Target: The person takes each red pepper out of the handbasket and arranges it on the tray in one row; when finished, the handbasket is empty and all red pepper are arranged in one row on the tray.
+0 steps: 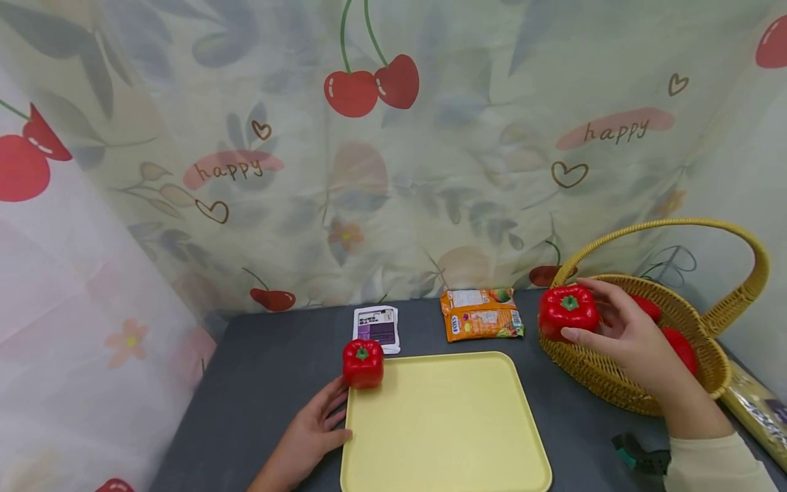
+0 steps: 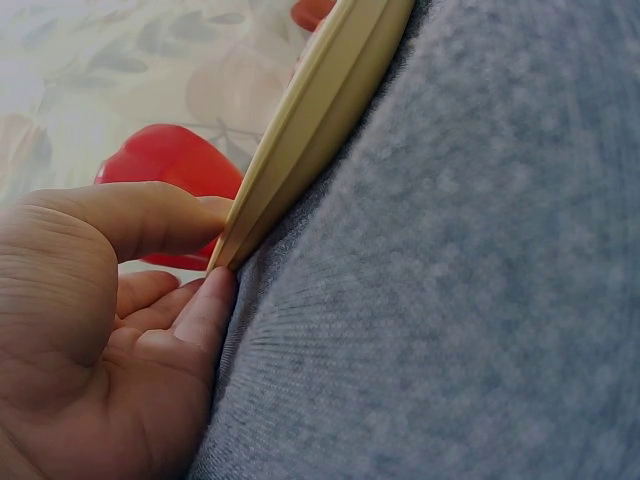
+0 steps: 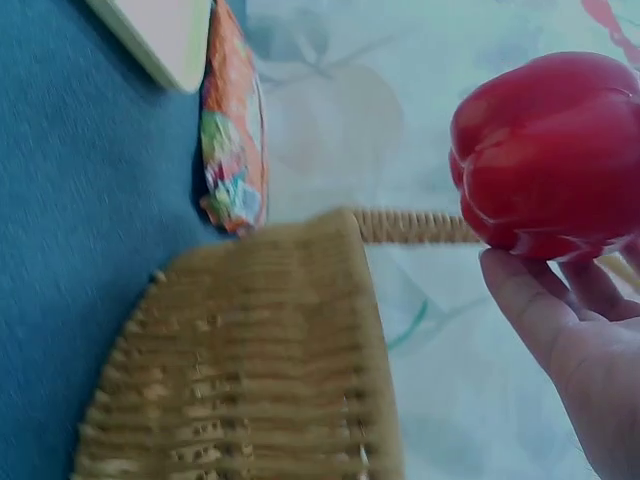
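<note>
My right hand [image 1: 639,342] holds a red bell pepper [image 1: 568,313] with a green stem over the left rim of the wicker basket [image 1: 590,383]. In the right wrist view this pepper [image 3: 550,150] sits in the fingertips, above the basket's side. At the left edge of the yellow tray [image 1: 445,424], my left hand [image 1: 310,427] pinches the rim; the left wrist view has the thumb on one side and fingers on the other. A second red bell pepper [image 1: 363,364] stands at the tray's back left corner, just beyond that hand's fingers.
Red items [image 1: 679,348] lie inside the basket, partly hidden by my right arm; its tall handle [image 1: 664,224] arches above. Behind the tray lie an orange packet [image 1: 482,314] and a white-and-purple sachet [image 1: 377,326]. A black strap [image 1: 642,454] and a gold package [image 1: 753,410] lie at right.
</note>
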`<state>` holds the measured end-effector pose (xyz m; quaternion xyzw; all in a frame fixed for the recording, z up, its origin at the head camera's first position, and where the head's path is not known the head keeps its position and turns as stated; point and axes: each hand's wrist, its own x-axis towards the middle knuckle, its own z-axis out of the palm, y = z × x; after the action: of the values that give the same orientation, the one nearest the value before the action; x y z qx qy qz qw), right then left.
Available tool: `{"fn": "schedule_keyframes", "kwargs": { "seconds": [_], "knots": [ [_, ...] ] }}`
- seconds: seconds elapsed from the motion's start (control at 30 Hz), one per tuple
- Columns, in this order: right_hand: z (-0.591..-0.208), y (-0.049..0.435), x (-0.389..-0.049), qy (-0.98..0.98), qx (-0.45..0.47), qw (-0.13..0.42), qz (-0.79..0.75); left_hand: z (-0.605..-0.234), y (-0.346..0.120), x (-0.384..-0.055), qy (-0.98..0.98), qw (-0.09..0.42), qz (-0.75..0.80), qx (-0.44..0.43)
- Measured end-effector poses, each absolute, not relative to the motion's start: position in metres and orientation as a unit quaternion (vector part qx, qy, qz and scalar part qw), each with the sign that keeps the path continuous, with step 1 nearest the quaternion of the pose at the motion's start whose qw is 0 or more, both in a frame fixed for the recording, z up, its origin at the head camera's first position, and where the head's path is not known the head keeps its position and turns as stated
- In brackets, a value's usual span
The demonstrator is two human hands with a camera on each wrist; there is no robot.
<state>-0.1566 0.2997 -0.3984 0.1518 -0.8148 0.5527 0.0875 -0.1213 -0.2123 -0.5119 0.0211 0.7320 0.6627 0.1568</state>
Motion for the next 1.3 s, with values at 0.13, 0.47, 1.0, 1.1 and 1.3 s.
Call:
{"fn": "schedule_keyframes", "kwargs": {
  "seconds": [0.13,0.47,1.0,1.1,1.3],
  "knots": [
    [-0.402,0.286,-0.157,-0.798,0.169,0.061,0.576,-0.511,-0.212,-0.121,0.733,0.158,0.661,0.019],
    [-0.415,0.251,-0.161,-0.786,0.192,0.016,0.587,-0.513,-0.214,-0.123,0.731,0.161,0.663,0.018],
    [-0.425,0.196,-0.178,-0.744,0.261,-0.053,0.613,-0.513,-0.213,-0.121,0.721,0.155,0.675,0.024],
    [-0.429,0.188,-0.180,-0.740,0.265,-0.061,0.615,-0.513,-0.213,-0.121,0.722,0.155,0.674,0.023],
    [-0.437,0.170,-0.183,-0.741,0.252,-0.085,0.617,-0.512,-0.212,-0.120,0.721,0.156,0.674,0.022]
  ]
}}
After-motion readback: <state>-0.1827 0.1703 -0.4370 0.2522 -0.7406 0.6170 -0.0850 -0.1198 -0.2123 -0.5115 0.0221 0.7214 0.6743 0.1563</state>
